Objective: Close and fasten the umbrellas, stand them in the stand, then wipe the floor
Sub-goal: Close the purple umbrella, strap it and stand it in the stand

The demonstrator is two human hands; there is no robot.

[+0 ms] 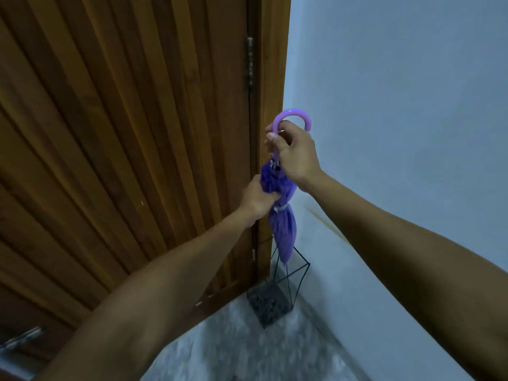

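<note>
A small purple umbrella (283, 229) hangs upright, folded, with a pale strap wrapped round its middle. Its pink hooked handle (294, 116) points up. My right hand (294, 155) grips the handle just below the hook. My left hand (259, 196) grips the bunched fabric near the top of the canopy. The umbrella's tip sits at the open top of a black wire umbrella stand (275, 298) that stands on the floor in the corner; nothing else shows inside the stand.
A slatted wooden door (123, 133) fills the left, with its frame right behind the umbrella. A pale blue wall (398, 105) rises to the right. The speckled grey floor (233, 353) lies below. Something metallic (22, 336) shows at the lower left edge.
</note>
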